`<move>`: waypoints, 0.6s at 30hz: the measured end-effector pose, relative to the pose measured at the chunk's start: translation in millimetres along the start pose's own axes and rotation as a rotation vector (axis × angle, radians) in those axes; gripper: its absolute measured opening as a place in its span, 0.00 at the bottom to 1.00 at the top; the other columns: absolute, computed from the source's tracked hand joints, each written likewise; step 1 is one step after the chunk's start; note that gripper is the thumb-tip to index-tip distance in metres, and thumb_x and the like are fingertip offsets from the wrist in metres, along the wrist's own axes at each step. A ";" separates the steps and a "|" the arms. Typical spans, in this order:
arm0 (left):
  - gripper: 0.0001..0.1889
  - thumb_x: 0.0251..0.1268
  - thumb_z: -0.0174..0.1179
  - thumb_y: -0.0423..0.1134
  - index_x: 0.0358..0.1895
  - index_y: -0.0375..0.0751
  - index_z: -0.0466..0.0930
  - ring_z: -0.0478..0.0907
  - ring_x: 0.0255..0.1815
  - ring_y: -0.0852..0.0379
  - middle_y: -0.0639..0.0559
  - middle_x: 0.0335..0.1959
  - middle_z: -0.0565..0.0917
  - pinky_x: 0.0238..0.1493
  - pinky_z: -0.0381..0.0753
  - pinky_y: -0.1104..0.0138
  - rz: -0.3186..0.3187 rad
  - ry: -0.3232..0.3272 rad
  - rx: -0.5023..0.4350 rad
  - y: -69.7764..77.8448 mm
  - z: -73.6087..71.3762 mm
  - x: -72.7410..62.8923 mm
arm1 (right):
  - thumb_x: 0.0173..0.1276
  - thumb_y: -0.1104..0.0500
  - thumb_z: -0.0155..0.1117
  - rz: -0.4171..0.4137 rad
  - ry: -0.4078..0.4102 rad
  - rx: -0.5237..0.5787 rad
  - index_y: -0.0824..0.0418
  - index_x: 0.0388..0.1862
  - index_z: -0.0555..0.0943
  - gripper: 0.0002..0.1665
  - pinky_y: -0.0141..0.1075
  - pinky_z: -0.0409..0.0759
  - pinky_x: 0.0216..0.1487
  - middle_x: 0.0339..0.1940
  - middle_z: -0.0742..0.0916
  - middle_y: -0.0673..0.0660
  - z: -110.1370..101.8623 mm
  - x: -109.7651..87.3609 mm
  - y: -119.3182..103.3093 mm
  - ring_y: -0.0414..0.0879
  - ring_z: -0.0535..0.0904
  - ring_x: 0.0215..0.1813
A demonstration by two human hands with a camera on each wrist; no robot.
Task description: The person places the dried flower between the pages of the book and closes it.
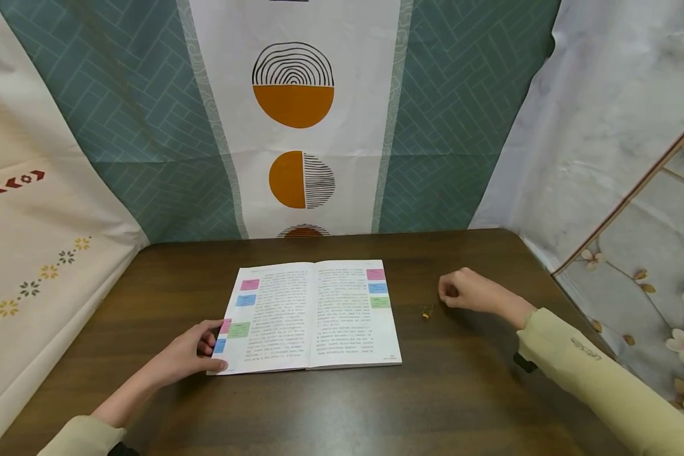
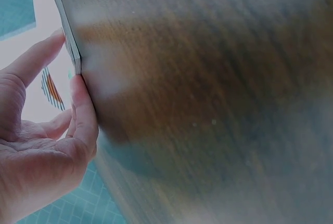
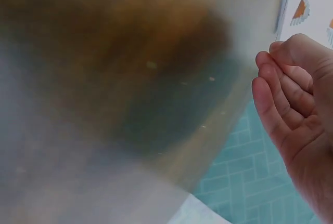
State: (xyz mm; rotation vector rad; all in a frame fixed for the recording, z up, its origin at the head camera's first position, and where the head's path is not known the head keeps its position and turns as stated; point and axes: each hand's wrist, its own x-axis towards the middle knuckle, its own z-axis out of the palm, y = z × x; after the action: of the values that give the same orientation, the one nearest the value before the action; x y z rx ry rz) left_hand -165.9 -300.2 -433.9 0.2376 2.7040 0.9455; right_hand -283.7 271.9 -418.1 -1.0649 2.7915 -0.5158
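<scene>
An open book (image 1: 342,316) with printed pages lies on the brown table, coloured sticky tabs along both outer margins. At its lower left corner my left hand (image 1: 185,354) grips the edge, thumb on the page and fingers against the side. The left wrist view shows the thumb over the page and a fingertip at the book's edge (image 2: 77,63). My right hand (image 1: 473,291) is held to the right of the book, fingers curled and fingertips together. Nothing shows between them in the right wrist view. Just left of that hand is a tiny yellow object (image 1: 425,315) with thin strands, its kind unclear.
The dark wooden table (image 1: 342,411) reaches back to a hanging patterned cloth (image 1: 462,126). Pale fabric walls flank it, a floral one (image 1: 661,285) on the right and an embroidered one (image 1: 28,253) on the left.
</scene>
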 end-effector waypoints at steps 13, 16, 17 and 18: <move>0.47 0.48 0.77 0.44 0.69 0.27 0.62 0.70 0.39 0.53 0.46 0.39 0.72 0.35 0.69 0.71 0.001 -0.004 -0.006 -2.7 2.6 -0.2 | 0.69 0.66 0.62 -0.019 0.030 0.018 0.53 0.30 0.75 0.10 0.30 0.69 0.29 0.23 0.76 0.46 -15.7 27.7 -9.4 0.34 0.67 0.23; 0.46 0.49 0.76 0.44 0.69 0.28 0.62 0.70 0.39 0.53 0.46 0.40 0.72 0.35 0.69 0.71 0.011 0.005 -0.004 -3.0 0.6 0.6 | 0.69 0.65 0.62 -0.029 0.039 0.030 0.54 0.32 0.74 0.09 0.30 0.69 0.29 0.24 0.76 0.47 -16.2 36.1 -14.1 0.35 0.66 0.24; 0.46 0.49 0.76 0.44 0.69 0.28 0.62 0.70 0.39 0.53 0.46 0.40 0.72 0.34 0.69 0.71 0.011 0.004 -0.002 -3.0 0.5 0.7 | 0.70 0.65 0.61 -0.029 0.036 0.038 0.55 0.33 0.73 0.08 0.30 0.69 0.29 0.24 0.76 0.47 -16.1 38.7 -16.3 0.36 0.67 0.24; 0.46 0.49 0.76 0.44 0.69 0.28 0.62 0.70 0.39 0.53 0.46 0.40 0.72 0.34 0.69 0.71 0.011 0.001 -0.005 -3.1 0.5 0.8 | 0.71 0.65 0.61 -0.033 0.033 0.044 0.55 0.34 0.73 0.07 0.30 0.69 0.30 0.25 0.76 0.48 -15.8 41.5 -18.0 0.36 0.67 0.25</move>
State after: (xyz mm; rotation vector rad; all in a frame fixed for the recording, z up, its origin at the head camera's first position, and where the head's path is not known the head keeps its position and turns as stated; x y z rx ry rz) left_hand -166.8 -302.2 -436.3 0.2515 2.7039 0.9550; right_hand -307.0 236.1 -396.2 -1.1045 2.7820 -0.6009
